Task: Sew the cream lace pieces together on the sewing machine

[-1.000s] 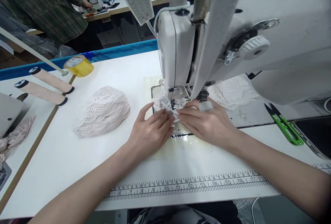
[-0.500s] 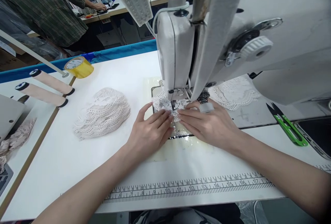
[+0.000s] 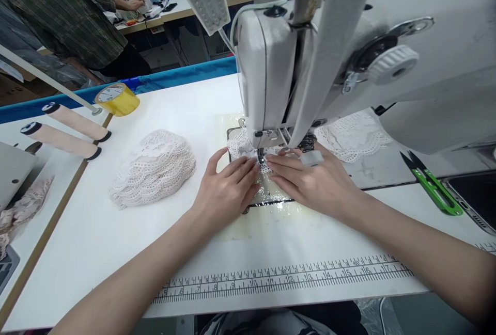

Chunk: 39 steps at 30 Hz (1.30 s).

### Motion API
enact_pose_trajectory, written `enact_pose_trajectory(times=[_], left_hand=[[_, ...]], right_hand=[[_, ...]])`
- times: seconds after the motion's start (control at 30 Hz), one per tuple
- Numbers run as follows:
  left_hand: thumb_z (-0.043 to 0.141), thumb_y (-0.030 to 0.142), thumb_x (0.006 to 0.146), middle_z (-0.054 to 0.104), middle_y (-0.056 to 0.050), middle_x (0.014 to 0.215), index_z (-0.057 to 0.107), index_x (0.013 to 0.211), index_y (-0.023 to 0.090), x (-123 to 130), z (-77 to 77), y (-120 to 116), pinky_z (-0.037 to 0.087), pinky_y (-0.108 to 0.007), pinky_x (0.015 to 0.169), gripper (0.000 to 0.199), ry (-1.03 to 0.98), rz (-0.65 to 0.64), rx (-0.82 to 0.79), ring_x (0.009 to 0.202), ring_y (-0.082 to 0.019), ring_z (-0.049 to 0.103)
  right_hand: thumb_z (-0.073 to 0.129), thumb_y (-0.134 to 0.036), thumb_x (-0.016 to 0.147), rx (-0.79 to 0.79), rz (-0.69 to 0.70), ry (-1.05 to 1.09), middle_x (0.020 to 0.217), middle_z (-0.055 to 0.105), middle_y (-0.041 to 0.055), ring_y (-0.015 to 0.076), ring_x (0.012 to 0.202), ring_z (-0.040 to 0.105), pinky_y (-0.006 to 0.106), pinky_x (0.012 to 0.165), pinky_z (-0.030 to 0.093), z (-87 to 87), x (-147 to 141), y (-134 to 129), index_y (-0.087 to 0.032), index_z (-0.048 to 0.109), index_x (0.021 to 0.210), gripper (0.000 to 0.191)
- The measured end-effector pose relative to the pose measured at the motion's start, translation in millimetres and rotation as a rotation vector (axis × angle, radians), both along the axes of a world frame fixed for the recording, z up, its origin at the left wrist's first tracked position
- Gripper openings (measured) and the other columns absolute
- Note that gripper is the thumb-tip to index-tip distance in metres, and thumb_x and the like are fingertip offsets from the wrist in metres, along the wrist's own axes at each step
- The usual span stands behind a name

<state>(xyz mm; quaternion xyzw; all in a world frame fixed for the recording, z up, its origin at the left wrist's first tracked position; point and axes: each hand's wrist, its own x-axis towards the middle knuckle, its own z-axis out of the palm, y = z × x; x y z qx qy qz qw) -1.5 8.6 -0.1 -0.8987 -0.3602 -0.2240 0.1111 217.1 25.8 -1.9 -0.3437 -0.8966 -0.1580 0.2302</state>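
Note:
A small piece of white lace lies under the presser foot of a white sewing machine. My left hand rests to the left of the foot, fingertips flat on the lace and thumb stretched away. On the other side, my right hand lies with its fingers extended, tips on the lace close to the foot. A whitish wrap circles one of its fingers. The machine head partly hides the lace, and the needle tip cannot be made out.
A lace heap lies left; more lace is behind my right hand. Green thread snips and a phone are at right. Yellow tape and thread cones stand left. A person works beyond.
The lace's near edge has shifted slightly away from me under the foot, and my fingertips have moved forward a little with it. The other person's hand has moved from the table up to their machine.

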Motion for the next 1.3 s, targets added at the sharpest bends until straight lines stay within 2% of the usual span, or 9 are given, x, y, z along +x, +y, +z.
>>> enact_pose_trajectory(times=[0.3, 0.5, 0.67, 0.9, 1.03, 1.1, 1.2, 1.23, 1.3], left_hand=[[0.055, 0.023, 0.094, 0.071, -0.007, 0.117, 0.066, 0.118, 0.018, -1.1, -1.8, 4.0, 0.033, -0.052, 0.11, 0.027, -0.02, 0.015, -0.046, 0.11, -0.024, 0.066], [0.052, 0.025, 0.096, 0.072, -0.006, 0.116, 0.067, 0.115, 0.02, -1.1, -0.6, 6.0, 0.034, -0.052, 0.108, 0.025, -0.017, 0.016, -0.038, 0.111, -0.023, 0.066], [0.053, 0.025, 0.095, 0.071, -0.007, 0.117, 0.067, 0.116, 0.018, -0.8, -0.6, 5.0, 0.034, -0.052, 0.109, 0.026, -0.023, 0.02, -0.052, 0.112, -0.023, 0.065], [0.053, 0.024, 0.095, 0.068, -0.008, 0.124, 0.062, 0.123, 0.017, -5.0, 0.4, 9.6, 0.036, -0.049, 0.11, 0.03, -0.017, 0.051, -0.046, 0.118, -0.024, 0.062], [0.051, 0.036, 0.097, 0.062, -0.013, 0.131, 0.057, 0.129, 0.014, -9.9, 2.8, 9.6, 0.033, -0.055, 0.11, 0.04, 0.057, 0.136, -0.04, 0.124, -0.03, 0.057], [0.052, 0.042, 0.095, 0.07, -0.013, 0.118, 0.062, 0.121, 0.014, -10.3, 7.0, 4.0, 0.035, -0.057, 0.107, 0.039, 0.093, 0.161, 0.022, 0.108, -0.03, 0.066], [0.056, 0.035, 0.093, 0.07, 0.0, 0.067, 0.068, 0.086, 0.02, -8.8, 15.9, -6.3, 0.045, -0.046, 0.089, 0.021, 0.088, 0.161, 0.184, 0.061, -0.018, 0.065], [0.057, 0.031, 0.093, 0.062, 0.004, 0.056, 0.065, 0.077, 0.02, -8.1, 18.3, -8.3, 0.046, -0.042, 0.08, 0.021, 0.07, 0.141, 0.223, 0.052, -0.014, 0.059], [0.058, 0.024, 0.092, 0.06, 0.005, 0.054, 0.063, 0.076, 0.02, -6.9, 20.5, -8.7, 0.045, -0.036, 0.07, 0.018, 0.03, 0.077, 0.235, 0.05, -0.012, 0.057]], right_hand=[[0.05, -0.03, 0.097, -0.052, -0.032, 0.008, 0.088, 0.077, 0.0042, 0.0233, 0.093, 0.066, 0.047, 0.105, 0.038, -1.5, -1.1, 1.4, -0.018, 0.069, 0.117, 0.03], [0.043, -0.035, 0.1, -0.024, -0.061, -0.028, 0.104, 0.075, 0.0037, 0.0223, 0.1, 0.064, 0.049, 0.11, 0.031, -3.1, -1.4, 4.3, -0.02, 0.066, 0.119, 0.033], [0.045, -0.034, 0.099, -0.044, -0.049, -0.012, 0.102, 0.075, 0.0063, 0.0234, 0.105, 0.063, 0.049, 0.111, 0.031, -2.5, -1.3, 4.3, -0.019, 0.066, 0.12, 0.033], [0.047, -0.033, 0.099, -0.065, -0.044, -0.032, 0.094, 0.076, 0.0046, 0.0243, 0.098, 0.064, 0.05, 0.106, 0.036, 0.6, -1.7, 3.1, -0.021, 0.075, 0.097, 0.031], [0.051, -0.027, 0.096, -0.025, -0.036, -0.043, 0.094, 0.076, 0.0053, 0.0231, 0.095, 0.065, 0.046, 0.103, 0.04, 6.3, -0.6, 1.9, -0.02, 0.076, 0.092, 0.027], [0.052, -0.021, 0.094, 0.025, -0.026, -0.041, 0.093, 0.076, 0.0049, 0.022, 0.093, 0.065, 0.043, 0.101, 0.042, 10.1, 1.2, 0.6, -0.019, 0.076, 0.09, 0.024], [0.055, -0.011, 0.088, 0.099, -0.018, -0.015, 0.088, 0.076, 0.0039, 0.022, 0.094, 0.065, 0.04, 0.098, 0.044, 14.4, 4.0, -2.1, -0.019, 0.075, 0.091, 0.022], [0.055, -0.009, 0.087, 0.11, -0.02, -0.012, 0.086, 0.076, 0.0034, 0.0219, 0.093, 0.065, 0.04, 0.096, 0.045, 15.1, 4.4, -3.1, -0.02, 0.075, 0.092, 0.023], [0.054, -0.005, 0.086, 0.102, -0.016, -0.013, 0.087, 0.076, 0.0027, 0.0212, 0.09, 0.065, 0.039, 0.091, 0.047, 14.8, 3.8, -5.3, -0.02, 0.074, 0.095, 0.027]])
